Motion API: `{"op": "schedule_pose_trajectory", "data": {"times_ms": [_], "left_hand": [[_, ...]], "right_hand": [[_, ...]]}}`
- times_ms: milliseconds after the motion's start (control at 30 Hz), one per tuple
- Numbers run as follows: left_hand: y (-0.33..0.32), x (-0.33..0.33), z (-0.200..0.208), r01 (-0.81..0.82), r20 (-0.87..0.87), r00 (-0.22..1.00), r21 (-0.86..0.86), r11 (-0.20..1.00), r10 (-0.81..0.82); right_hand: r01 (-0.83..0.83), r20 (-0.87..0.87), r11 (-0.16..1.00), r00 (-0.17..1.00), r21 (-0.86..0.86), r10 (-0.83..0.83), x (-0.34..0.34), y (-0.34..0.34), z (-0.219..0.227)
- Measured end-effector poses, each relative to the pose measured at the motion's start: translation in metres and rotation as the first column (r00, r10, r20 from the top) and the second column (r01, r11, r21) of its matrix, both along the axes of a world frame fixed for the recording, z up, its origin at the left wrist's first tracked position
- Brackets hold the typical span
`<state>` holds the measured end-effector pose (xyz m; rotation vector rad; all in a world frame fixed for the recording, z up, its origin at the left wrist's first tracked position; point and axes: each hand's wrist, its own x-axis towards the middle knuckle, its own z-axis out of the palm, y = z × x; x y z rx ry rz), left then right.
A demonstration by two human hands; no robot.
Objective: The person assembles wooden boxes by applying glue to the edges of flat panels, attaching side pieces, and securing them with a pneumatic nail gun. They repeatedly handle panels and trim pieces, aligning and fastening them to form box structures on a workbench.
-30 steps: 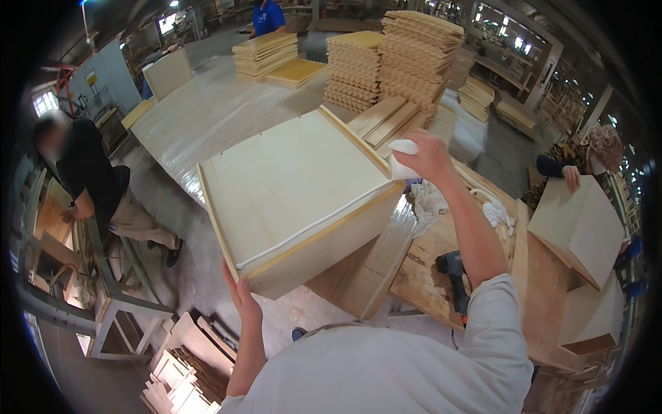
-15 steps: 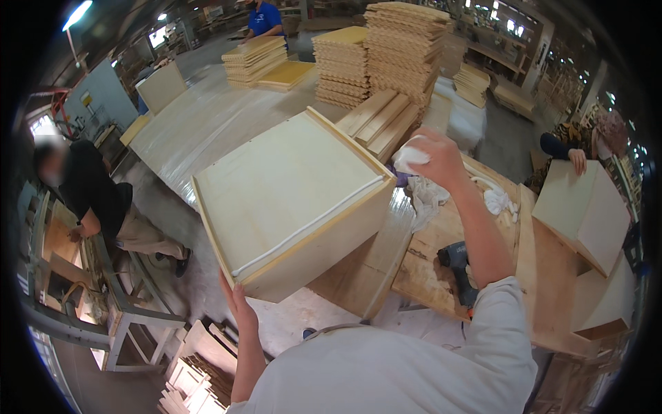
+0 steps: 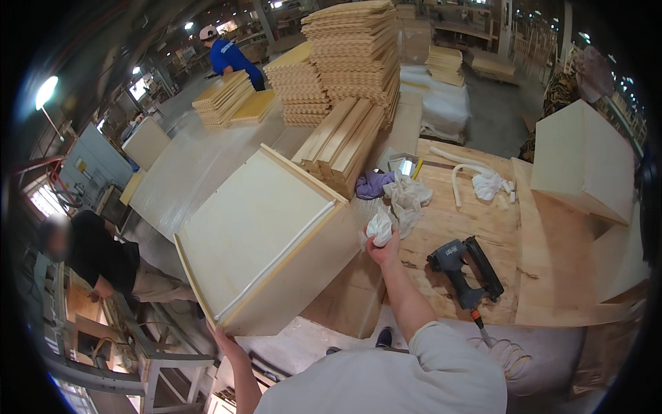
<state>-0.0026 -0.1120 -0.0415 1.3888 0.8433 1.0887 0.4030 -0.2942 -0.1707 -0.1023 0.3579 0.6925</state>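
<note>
A pale wooden box (image 3: 252, 214) is tilted in front of me, its recessed panel facing up inside a raised wooden rim. A white glue-like bead (image 3: 279, 262) runs inside the rim nearest me. My left hand (image 3: 227, 343) grips the box's lower near corner; its fingers are partly hidden. In my right hand (image 3: 385, 252) is a crumpled white plastic bag, apparently a squeeze bag (image 3: 378, 228), with my fingers closed round it just right of the box. Beside that hand lie a purple cloth (image 3: 374, 185) and a translucent plastic bag (image 3: 408, 200).
A black nail gun (image 3: 463, 269) with a coiled hose lies on the wooden worktop (image 3: 441, 228) to my right. Boards (image 3: 338, 145) and tall panel stacks (image 3: 352, 62) stand beyond the box. Another box (image 3: 586, 159) is far right. Workers in black (image 3: 103, 252) and blue (image 3: 233, 58) are nearby.
My right hand with the white bag has come down and toward me, away from the box's far right corner. My view has turned right, so the whole nail gun shows. The left hand stays at the corner.
</note>
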Motion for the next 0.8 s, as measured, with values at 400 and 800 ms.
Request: {"op": "schedule_pose_trajectory", "data": {"times_ms": [400, 800], "left_hand": [[0.007, -0.009, -0.016, -0.17, 0.064, 0.981, -0.159, 0.973, 0.182], [0.009, 0.001, -0.023, -0.266, 0.125, 0.949, -0.174, 0.948, 0.29]], "right_hand": [[-0.194, -0.017, 0.978, 0.981, -0.082, 0.193, -0.013, 0.006, 0.002], [0.883, 0.836, 0.316, 0.138, -0.347, 0.532, 0.081, 0.081, 0.094]]}}
